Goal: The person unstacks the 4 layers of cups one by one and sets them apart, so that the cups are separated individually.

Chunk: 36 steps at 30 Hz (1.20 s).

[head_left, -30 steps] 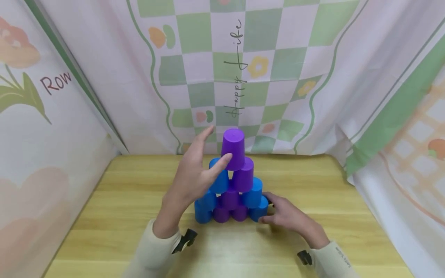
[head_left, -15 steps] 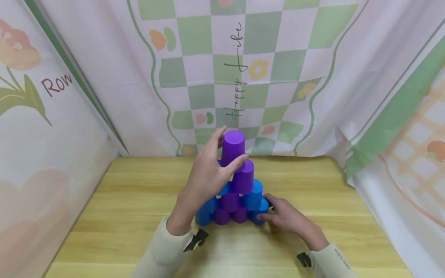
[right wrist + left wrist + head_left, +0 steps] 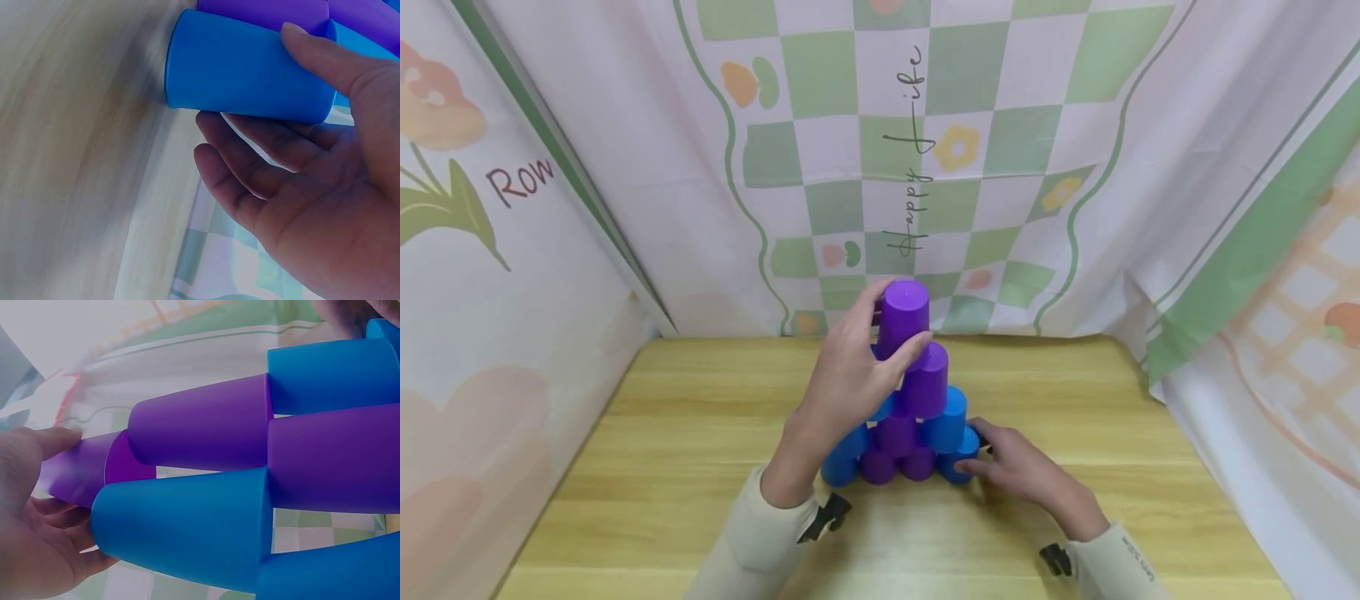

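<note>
Upside-down blue and purple cups stand stacked in a pyramid. At its top is a purple cup (image 3: 905,310); my left hand (image 3: 846,367) holds it, thumb on the near side and fingers round the far side. Just below are a purple cup (image 3: 926,383) and a blue cup (image 3: 181,522), the latter largely hidden behind the left hand in the head view. My right hand (image 3: 1030,473) holds the blue cup (image 3: 244,69) at the right end of the bottom row, thumb against its front and fingers along its outer side.
The pyramid stands on a light wooden table (image 3: 700,417). Close behind is a hanging cloth (image 3: 827,150) with green and white checks. More printed cloth (image 3: 490,317) closes off the left, and white cloth (image 3: 1232,467) hangs on the right.
My left hand has moved right and closed in round the top purple cup, from spread fingers beside it to a hold. My right hand has stayed at the bottom blue cup.
</note>
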### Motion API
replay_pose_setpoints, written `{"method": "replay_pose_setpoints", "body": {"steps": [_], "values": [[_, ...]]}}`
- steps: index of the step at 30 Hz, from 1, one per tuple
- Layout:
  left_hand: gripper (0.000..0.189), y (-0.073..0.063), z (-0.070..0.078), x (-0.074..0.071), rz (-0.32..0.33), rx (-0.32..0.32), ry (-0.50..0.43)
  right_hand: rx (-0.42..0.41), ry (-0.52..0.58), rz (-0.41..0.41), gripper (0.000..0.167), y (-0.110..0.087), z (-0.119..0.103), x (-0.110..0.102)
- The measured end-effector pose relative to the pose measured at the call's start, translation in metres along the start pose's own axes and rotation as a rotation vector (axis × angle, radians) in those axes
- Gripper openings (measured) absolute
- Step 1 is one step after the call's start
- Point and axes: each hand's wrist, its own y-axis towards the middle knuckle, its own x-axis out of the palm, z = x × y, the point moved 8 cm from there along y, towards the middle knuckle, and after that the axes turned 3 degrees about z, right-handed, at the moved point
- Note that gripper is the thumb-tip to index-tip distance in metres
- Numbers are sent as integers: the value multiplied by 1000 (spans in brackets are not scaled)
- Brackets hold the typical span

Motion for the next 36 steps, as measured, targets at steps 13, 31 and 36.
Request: {"method": "replay_pose_setpoints", "body": {"steps": [13, 31, 36], "values": [[66, -15, 6, -63, 230, 81, -72, 20, -19, -5, 45, 1, 1, -1], [56, -64, -45, -139, 523, -121, -120, 61, -38, -17, 43, 5, 0, 2], [59, -73, -73, -149, 531, -267, -99, 54, -37, -21, 44, 8, -1, 2]]}}
